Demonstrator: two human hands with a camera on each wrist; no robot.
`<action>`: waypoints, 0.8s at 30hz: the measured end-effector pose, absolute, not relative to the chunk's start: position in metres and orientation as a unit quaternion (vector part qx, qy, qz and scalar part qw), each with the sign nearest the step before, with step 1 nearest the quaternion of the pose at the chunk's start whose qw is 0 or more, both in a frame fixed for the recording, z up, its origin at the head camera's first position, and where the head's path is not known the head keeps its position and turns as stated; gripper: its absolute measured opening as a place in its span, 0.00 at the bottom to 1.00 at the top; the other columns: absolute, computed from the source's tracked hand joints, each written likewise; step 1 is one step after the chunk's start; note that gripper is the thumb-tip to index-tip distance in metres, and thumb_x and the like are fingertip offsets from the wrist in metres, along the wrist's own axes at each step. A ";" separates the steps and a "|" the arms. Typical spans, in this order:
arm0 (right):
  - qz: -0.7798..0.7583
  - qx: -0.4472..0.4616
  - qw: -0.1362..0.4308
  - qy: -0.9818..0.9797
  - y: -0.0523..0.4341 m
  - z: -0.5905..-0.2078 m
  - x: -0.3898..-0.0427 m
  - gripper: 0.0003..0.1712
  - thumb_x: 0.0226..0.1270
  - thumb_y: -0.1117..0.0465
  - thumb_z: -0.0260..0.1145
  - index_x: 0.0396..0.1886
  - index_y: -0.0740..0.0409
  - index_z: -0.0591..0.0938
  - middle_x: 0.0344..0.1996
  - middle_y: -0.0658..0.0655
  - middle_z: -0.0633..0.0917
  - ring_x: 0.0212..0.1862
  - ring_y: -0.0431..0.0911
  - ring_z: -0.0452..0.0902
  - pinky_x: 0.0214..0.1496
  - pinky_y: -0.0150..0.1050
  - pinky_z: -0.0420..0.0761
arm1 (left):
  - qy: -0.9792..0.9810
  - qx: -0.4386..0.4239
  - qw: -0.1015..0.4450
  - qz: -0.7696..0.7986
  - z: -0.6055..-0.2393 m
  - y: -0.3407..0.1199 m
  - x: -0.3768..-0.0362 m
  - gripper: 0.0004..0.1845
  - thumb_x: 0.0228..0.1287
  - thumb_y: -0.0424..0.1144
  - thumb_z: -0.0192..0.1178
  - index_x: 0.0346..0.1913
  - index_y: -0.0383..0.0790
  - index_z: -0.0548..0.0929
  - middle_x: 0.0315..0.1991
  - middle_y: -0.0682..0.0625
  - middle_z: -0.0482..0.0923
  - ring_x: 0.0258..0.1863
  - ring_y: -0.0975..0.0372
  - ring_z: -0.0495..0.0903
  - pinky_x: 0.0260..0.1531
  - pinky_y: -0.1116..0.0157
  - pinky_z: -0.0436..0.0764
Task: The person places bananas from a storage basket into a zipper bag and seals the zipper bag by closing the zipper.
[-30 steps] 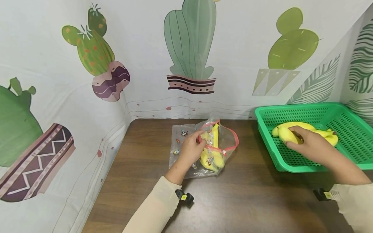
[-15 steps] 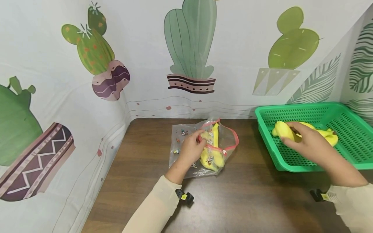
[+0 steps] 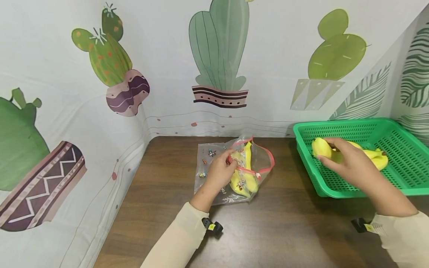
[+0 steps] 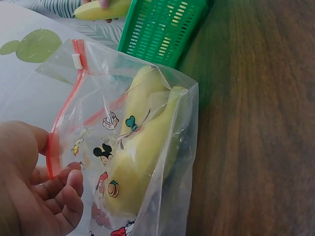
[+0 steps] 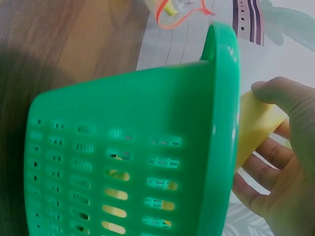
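My left hand (image 3: 219, 169) pinches the red zip edge of a clear plastic bag (image 3: 207, 158) printed with cartoon figures. The bag's mouth gapes toward the right in the head view. Inside it lie yellow bananas (image 4: 142, 157), seen through the plastic in the left wrist view. Over the green basket (image 3: 306, 167), my right hand (image 3: 356, 162) grips a banana (image 3: 322, 148) between thumb and fingers. Part of that banana is covered by the hand, and in the right wrist view the basket's rim hides its lower part. More bananas (image 3: 380, 160) lie in the basket beneath the hand.
The green basket stands at the back right of a brown wooden table (image 3: 275, 227), against a white cloth (image 3: 167, 56) printed with cacti. A strip of table separates bag and basket. Each wrist carries a small black camera.
My right hand has moved slightly left with the banana, whose near end has turned and risen toward the basket's left side. The left hand and the bag have stayed still.
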State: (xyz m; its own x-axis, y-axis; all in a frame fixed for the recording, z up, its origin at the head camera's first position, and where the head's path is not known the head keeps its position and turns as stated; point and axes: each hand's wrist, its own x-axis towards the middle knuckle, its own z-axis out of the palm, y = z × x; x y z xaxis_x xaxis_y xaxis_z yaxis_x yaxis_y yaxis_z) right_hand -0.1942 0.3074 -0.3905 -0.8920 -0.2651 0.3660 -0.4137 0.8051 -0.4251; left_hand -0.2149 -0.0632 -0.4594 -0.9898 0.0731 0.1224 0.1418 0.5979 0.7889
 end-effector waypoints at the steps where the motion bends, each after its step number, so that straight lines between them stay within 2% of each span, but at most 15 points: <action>1: 0.254 0.181 0.150 -0.938 0.306 -0.390 -0.194 0.30 0.62 0.61 0.75 0.62 0.64 0.76 0.50 0.64 0.83 0.45 0.25 0.66 0.44 0.15 0.64 | -0.893 -0.060 0.038 -0.445 -0.460 -0.063 -0.215 0.23 0.70 0.44 0.57 0.66 0.45 0.79 0.31 0.54 0.73 0.23 0.67 0.69 0.22 0.69 0.70; 4: 0.252 0.188 0.166 -0.935 0.302 -0.389 -0.192 0.31 0.60 0.61 0.76 0.62 0.62 0.77 0.50 0.62 0.84 0.46 0.29 0.67 0.46 0.18 0.65 | -0.892 -0.063 0.037 -0.445 -0.460 -0.064 -0.215 0.23 0.70 0.43 0.56 0.66 0.45 0.79 0.29 0.54 0.72 0.23 0.66 0.69 0.21 0.69 0.69; 10: 0.253 0.192 0.177 -0.931 0.295 -0.387 -0.189 0.33 0.59 0.61 0.77 0.63 0.59 0.76 0.52 0.63 0.84 0.47 0.49 0.75 0.47 0.21 0.65 | -0.891 -0.066 0.036 -0.449 -0.462 -0.064 -0.215 0.24 0.70 0.44 0.56 0.67 0.44 0.78 0.31 0.54 0.72 0.22 0.66 0.68 0.21 0.69 0.69; 12: 0.259 0.192 0.174 -0.930 0.292 -0.386 -0.188 0.33 0.60 0.61 0.76 0.65 0.58 0.75 0.54 0.64 0.83 0.53 0.57 0.77 0.55 0.24 0.70 | -0.890 -0.065 0.037 -0.449 -0.462 -0.063 -0.215 0.24 0.70 0.44 0.56 0.67 0.43 0.77 0.32 0.54 0.73 0.22 0.67 0.68 0.21 0.69 0.69; 16: 0.271 0.193 0.171 -0.928 0.287 -0.385 -0.186 0.32 0.62 0.60 0.75 0.65 0.57 0.75 0.55 0.66 0.83 0.62 0.67 0.75 0.63 0.24 0.67 | -0.891 -0.066 0.040 -0.448 -0.462 -0.063 -0.215 0.24 0.71 0.44 0.56 0.67 0.43 0.77 0.33 0.53 0.74 0.23 0.66 0.68 0.22 0.69 0.70; 17: 0.270 0.195 0.173 -0.927 0.285 -0.384 -0.185 0.32 0.63 0.60 0.74 0.66 0.57 0.75 0.55 0.66 0.83 0.62 0.68 0.75 0.63 0.27 0.69 | -0.891 -0.067 0.041 -0.448 -0.462 -0.063 -0.215 0.24 0.71 0.44 0.56 0.67 0.43 0.77 0.32 0.53 0.74 0.23 0.66 0.68 0.23 0.69 0.70; 20: 0.263 0.195 0.181 -0.927 0.282 -0.383 -0.183 0.33 0.62 0.60 0.75 0.66 0.56 0.75 0.55 0.66 0.83 0.56 0.62 0.78 0.52 0.28 0.68 | -0.890 -0.068 0.040 -0.450 -0.462 -0.062 -0.216 0.24 0.71 0.44 0.56 0.67 0.43 0.77 0.31 0.53 0.73 0.23 0.66 0.68 0.23 0.69 0.70; 22: 0.264 0.198 0.186 -0.925 0.279 -0.383 -0.182 0.34 0.61 0.61 0.75 0.67 0.56 0.75 0.56 0.66 0.83 0.54 0.60 0.78 0.51 0.26 0.68 | -0.888 -0.069 0.039 -0.453 -0.463 -0.062 -0.216 0.24 0.71 0.44 0.56 0.67 0.43 0.77 0.30 0.53 0.72 0.23 0.66 0.68 0.23 0.69 0.69; 24: 0.273 0.199 0.190 -0.922 0.276 -0.383 -0.182 0.35 0.59 0.63 0.76 0.67 0.56 0.75 0.57 0.66 0.82 0.55 0.57 0.77 0.54 0.19 0.65 | -0.887 -0.070 0.038 -0.455 -0.463 -0.062 -0.216 0.24 0.71 0.44 0.56 0.68 0.43 0.77 0.30 0.54 0.71 0.23 0.66 0.67 0.22 0.69 0.69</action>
State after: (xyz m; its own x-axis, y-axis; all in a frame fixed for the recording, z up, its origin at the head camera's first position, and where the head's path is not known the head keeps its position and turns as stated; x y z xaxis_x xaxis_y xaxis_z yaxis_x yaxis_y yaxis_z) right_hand -0.1820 0.2763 -0.3833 -0.8484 -0.2629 0.4595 -0.4707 0.7718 -0.4274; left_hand -0.2163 -0.0621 -0.4627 -0.9873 0.0902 0.1308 0.1589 0.5763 0.8017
